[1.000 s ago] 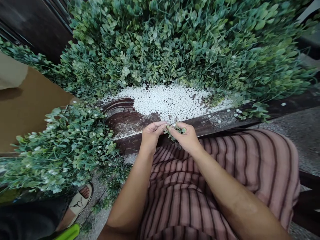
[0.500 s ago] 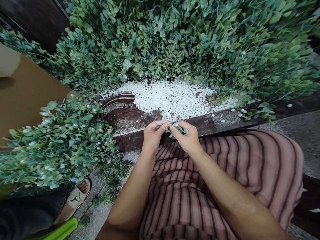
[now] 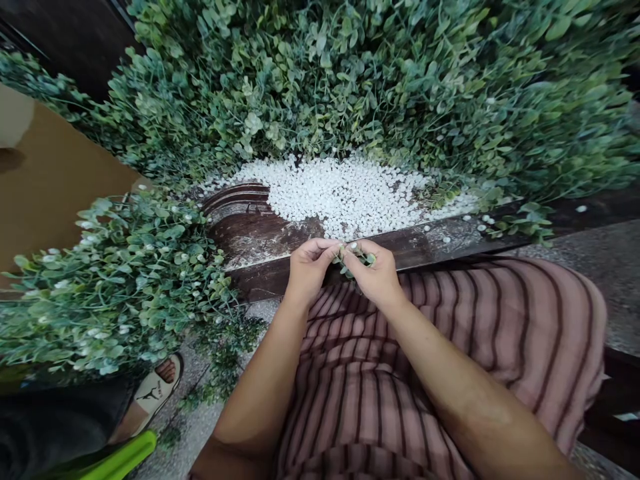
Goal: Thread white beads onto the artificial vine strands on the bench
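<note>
My left hand (image 3: 311,268) and my right hand (image 3: 374,272) meet thumb to thumb over my lap, at the near edge of a dark wooden table (image 3: 260,283). Both are closed in a pinch on a small green leafy sprig (image 3: 345,269), whose leaves show between and below the fingers. A white bead (image 3: 354,246) sits by my right fingertips. Just beyond the hands lies a heap of small white beads (image 3: 345,193) on the wood. What the left fingertips grip exactly is partly hidden.
A large mass of green leafy sprigs (image 3: 320,87) covers the far side. At the left is a pile of sprigs with white beads on them (image 3: 130,280), next to a brown cardboard sheet (image 3: 65,180). Another person's sandalled foot (image 3: 159,390) is at lower left.
The hands stay pinched together on the sprig with only a slight shift of the fingers. The view has moved a little.
</note>
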The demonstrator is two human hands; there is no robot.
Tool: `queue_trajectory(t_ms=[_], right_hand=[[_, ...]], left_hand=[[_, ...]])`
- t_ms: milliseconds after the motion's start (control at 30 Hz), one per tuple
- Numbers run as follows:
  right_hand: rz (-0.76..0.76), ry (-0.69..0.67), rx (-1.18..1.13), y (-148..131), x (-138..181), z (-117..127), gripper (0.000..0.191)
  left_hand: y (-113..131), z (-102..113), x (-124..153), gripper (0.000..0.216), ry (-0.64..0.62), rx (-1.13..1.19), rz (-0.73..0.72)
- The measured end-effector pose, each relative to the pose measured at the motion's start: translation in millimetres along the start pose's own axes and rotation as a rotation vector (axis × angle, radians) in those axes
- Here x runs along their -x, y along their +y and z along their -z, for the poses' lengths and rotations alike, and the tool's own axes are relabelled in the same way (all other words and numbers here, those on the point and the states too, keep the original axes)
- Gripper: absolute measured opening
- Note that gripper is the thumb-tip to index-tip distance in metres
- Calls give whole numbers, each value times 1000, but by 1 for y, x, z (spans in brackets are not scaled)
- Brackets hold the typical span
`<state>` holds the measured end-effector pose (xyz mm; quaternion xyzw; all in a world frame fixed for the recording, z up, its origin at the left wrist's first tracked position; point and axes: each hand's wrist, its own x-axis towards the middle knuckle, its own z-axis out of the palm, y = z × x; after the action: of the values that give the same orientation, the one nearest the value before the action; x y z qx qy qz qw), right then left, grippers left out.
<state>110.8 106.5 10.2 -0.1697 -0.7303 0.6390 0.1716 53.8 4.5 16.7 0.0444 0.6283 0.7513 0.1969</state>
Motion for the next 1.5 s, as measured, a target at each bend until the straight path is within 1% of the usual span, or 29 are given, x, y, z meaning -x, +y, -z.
queue_trajectory(t_ms=[133,267,433,567,667,733,833,1033,1267,1500], right_hand=[[-34,17,-24,-1,-1,-1,24],[-82,40,-55,-4,-2,-3,26],[-117,58,-82,-6,-4,-3,27],[-145,29,-135,-6,-6,-1,30],[-182,-36,-225,-6,-9,3,34],[-210,-75,-274,-6,-11,6,36],[-246,-98,-291,-5,-13,9,39],[-276,-114,-278,-5,-15,10,42],[-291,-130,-262,-12,-16,12,45],[-308,-144,-261,-12,-18,13,49]], left_hand=[[-5,-1,0,10,9,-30,-39],[-8,-2,0,9,32,-71,-82],[-9,-4,0,11,-4,-95,-99],[-9,-4,-1,10,-37,-101,-128],[-10,-3,-2,14,-20,-98,-139],[-11,-3,-2,18,-8,-83,-129],[-10,-3,-3,22,5,-59,-97],[-7,-3,-6,20,21,-35,-34],[-2,0,-9,21,-31,-3,53],[1,2,-12,27,-103,15,81]])
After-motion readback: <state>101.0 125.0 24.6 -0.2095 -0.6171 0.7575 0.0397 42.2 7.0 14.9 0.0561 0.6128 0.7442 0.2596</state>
